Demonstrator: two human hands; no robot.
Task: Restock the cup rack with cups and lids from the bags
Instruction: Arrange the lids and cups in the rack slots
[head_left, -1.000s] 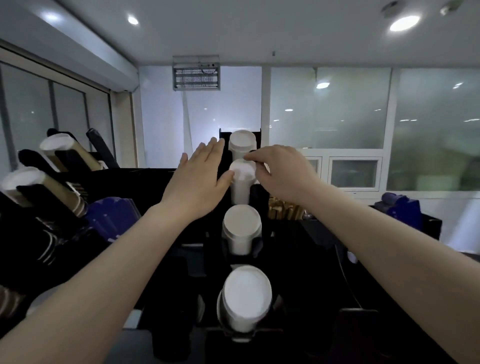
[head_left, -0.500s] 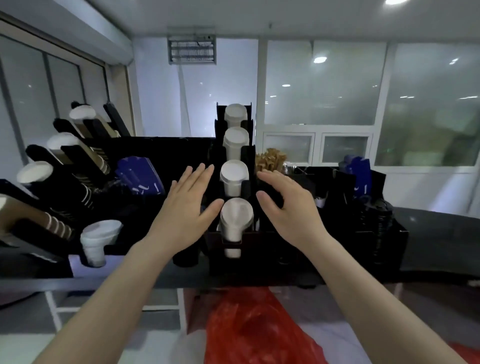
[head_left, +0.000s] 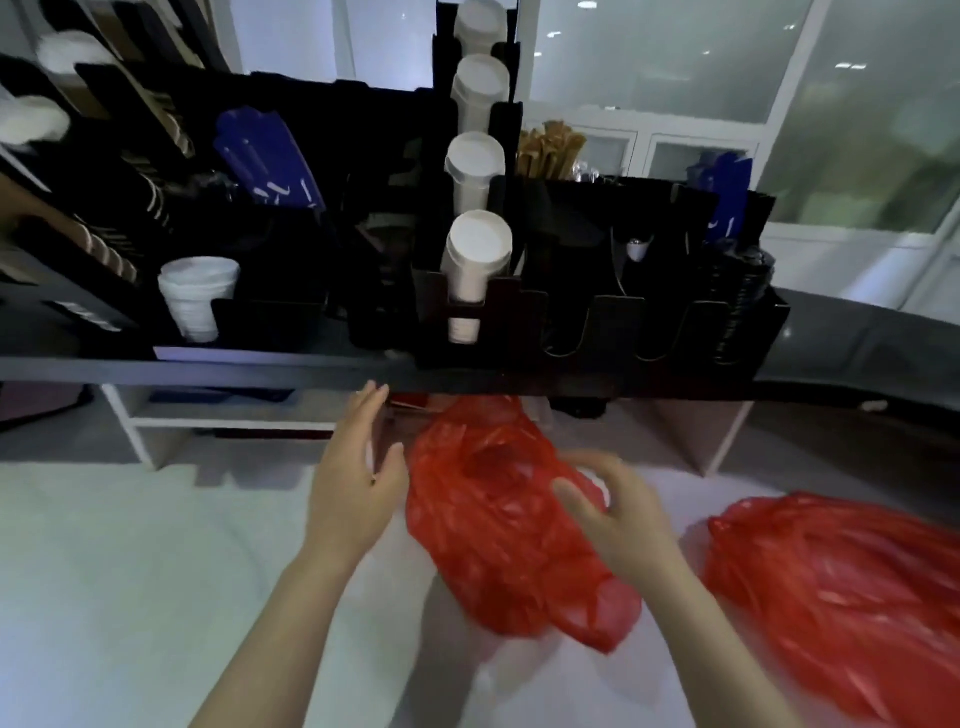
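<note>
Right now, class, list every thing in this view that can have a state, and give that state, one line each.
Left hand: open, fingers straight, holding nothing.
Right hand: fingers loosely curved over the middle bag, gripping nothing visible.
Middle red bag: crumpled, lying between the hands.
Right red bag: bulging, untouched.
Cup rack's centre column: four slots filled with white cups.
Loose cup stack: standing mouth up on the counter.

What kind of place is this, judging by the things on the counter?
Probably the serving counter of a café or drinks shop. A black cup rack holds stacks of white cups, a bundle of wooden stirrers stands behind it, and red plastic bags lie on the floor below.
</note>
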